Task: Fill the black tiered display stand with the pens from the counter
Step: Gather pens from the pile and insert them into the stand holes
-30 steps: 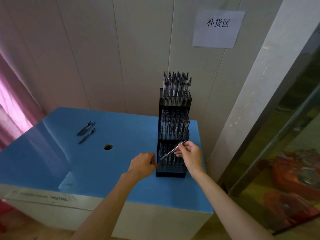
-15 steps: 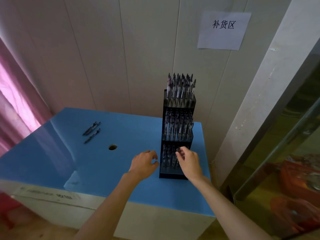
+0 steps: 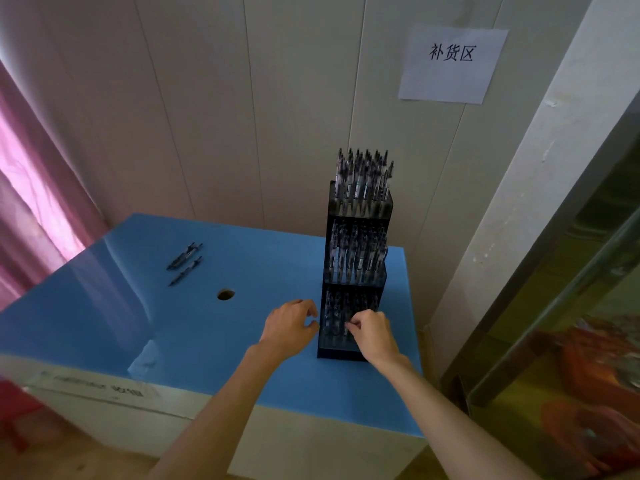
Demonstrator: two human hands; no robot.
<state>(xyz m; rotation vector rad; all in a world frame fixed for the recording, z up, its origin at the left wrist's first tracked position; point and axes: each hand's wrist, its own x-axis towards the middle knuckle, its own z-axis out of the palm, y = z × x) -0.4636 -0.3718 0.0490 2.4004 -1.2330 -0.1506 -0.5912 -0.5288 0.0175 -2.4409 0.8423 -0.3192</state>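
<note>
A black stand (image 3: 356, 271) full of pens rises at the blue surface's (image 3: 173, 341) three o'clock edge. The right hand (image 3: 372, 332) pinches at its bottom tier; the left hand (image 3: 289, 327) rests beside it. Two pens (image 3: 185, 263) lie toward ten o'clock.

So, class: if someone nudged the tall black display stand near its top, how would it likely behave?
The display stand looks tall on a narrow base, so it may tip rather than slide. Pens fill its upper tiers, probably making it top-heavy. The left hand beside its lower tier could steady it.
</note>
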